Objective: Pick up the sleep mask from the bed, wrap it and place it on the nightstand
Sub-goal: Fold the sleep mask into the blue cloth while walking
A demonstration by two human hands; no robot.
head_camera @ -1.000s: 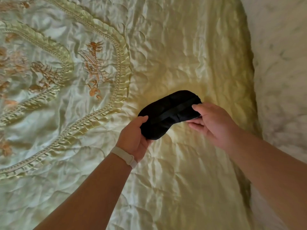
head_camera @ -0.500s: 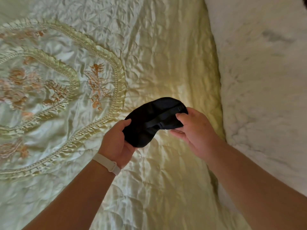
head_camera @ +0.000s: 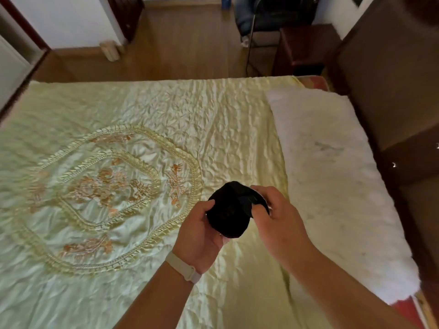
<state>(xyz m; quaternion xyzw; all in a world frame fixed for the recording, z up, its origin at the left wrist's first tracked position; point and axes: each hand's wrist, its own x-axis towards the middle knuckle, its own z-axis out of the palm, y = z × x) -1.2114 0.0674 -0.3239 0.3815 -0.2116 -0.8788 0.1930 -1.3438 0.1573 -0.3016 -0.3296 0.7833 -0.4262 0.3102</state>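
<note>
Left hand (head_camera: 199,236): palm up under the bundle, fingers curled around its lower side.
Right hand (head_camera: 276,217): pinching the top edge.
Sleep mask (head_camera: 229,210): bunched, held above the bed (head_camera: 213,119).
Nightstand (head_camera: 301,47): beyond the bed's far corner.

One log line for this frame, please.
stage: wrapping | sleep mask: bunched, held above bed | left hand: gripping | right hand: gripping | nightstand: bare
</note>
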